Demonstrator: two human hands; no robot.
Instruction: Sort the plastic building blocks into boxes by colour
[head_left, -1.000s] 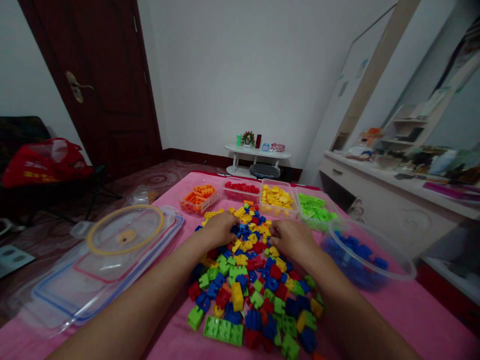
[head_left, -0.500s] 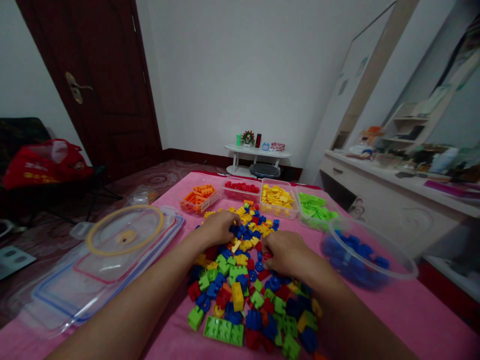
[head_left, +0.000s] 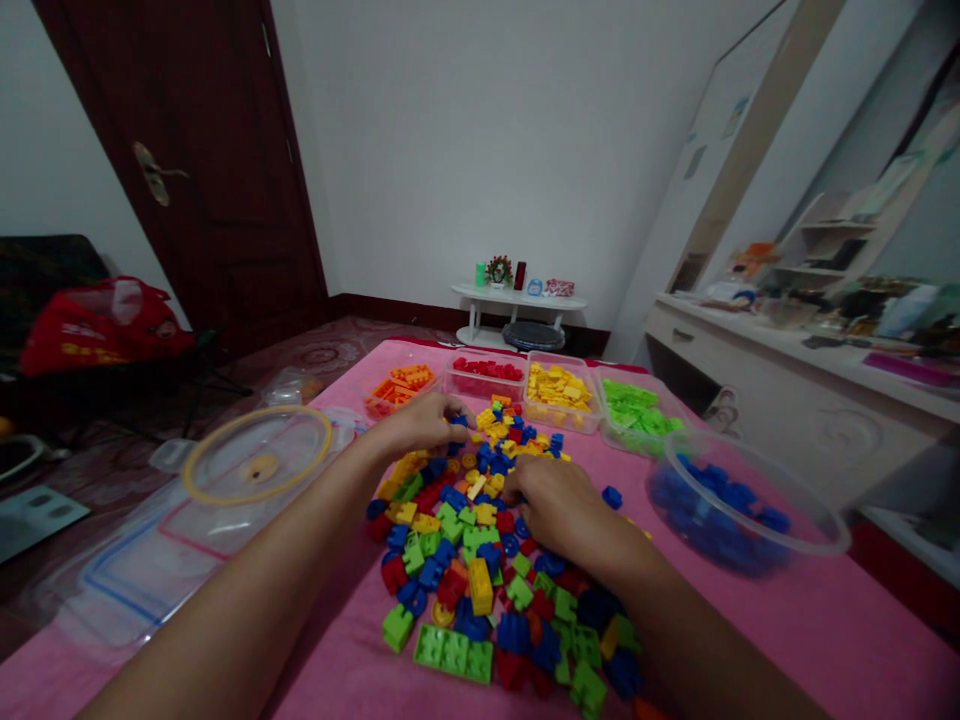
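A mixed heap of toy building bricks (head_left: 454,530) in blue, green, yellow, red and orange spreads over a pink cloth (head_left: 330,640). My left hand (head_left: 426,422) is at the heap's far left part, its fingers closed round a blue building brick (head_left: 459,428). Lower and to the right, my right hand (head_left: 551,495) reaches down among the bricks with curled fingers. Its fingertips are partly hidden, so what they grip cannot be made out. A loose blue brick (head_left: 612,497) lies on the cloth just right of this hand.
Behind the heap stand clear boxes with orange bricks (head_left: 405,385), red bricks (head_left: 487,370), yellow bricks (head_left: 559,388) and green bricks (head_left: 641,408). A round clear tub (head_left: 814,535) with blue bricks is at right. Several clear lids (head_left: 154,575) lie stacked at left.
My left hand has drawn slightly back to the left and up, with a blue brick now at its fingers. The right hand has shifted a little left over the heap.
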